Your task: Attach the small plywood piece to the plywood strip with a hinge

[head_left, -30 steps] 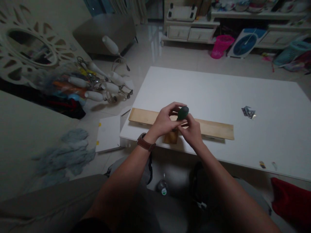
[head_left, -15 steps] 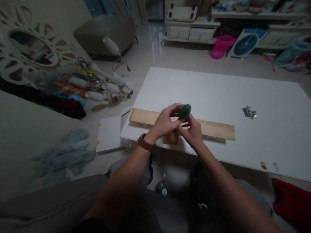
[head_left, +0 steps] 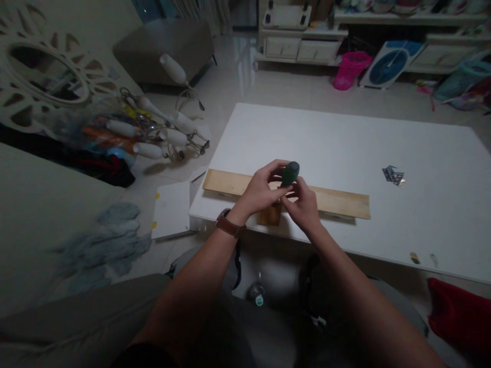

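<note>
A screwdriver with a dark green handle [head_left: 290, 175] stands nearly upright over the middle of a long wooden board [head_left: 343, 202]. Around that handle my left hand [head_left: 264, 188] is closed, with a brown-strapped watch at its wrist. My right hand [head_left: 305, 205] pinches close to the tool's lower end; what its fingertips hold is hidden. A smaller, darker piece of wood [head_left: 269, 215] juts from under the hands toward the table's near edge. The screwdriver's tip cannot be made out.
The board lies on a white table [head_left: 307, 135]. Several small metal plates [head_left: 393, 176] are at the right, and two small items lie near the front edge. A lamp with several white shades [head_left: 174, 138] is on the floor to the left.
Both hands keep their hold over the board. The screwdriver's handle leans very slightly further left; the whole view has shifted a little.
</note>
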`<state>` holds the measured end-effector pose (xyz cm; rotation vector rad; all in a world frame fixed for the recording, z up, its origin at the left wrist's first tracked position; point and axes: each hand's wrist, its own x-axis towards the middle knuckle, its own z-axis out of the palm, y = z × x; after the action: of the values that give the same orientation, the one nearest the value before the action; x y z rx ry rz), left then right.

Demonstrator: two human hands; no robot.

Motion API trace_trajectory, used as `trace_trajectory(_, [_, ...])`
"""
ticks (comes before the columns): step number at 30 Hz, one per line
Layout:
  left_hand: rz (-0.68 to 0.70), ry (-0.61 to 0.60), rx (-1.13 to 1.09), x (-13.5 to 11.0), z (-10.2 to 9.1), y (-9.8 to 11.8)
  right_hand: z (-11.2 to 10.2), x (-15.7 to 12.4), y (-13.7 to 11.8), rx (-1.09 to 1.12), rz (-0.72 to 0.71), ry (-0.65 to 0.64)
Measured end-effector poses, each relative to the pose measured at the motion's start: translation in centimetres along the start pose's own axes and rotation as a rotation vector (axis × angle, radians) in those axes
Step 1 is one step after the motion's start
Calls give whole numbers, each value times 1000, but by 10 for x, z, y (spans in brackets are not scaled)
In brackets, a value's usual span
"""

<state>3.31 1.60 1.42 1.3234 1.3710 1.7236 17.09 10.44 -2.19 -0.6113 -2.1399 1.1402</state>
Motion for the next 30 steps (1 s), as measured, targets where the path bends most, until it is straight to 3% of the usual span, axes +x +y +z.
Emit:
trace_trajectory(19, [55, -8, 20, 1, -1, -1, 1, 0, 0, -46, 51, 67])
trace_trajectory(30, [24, -2, 6, 1, -1, -3, 1, 0, -4, 8, 3, 11])
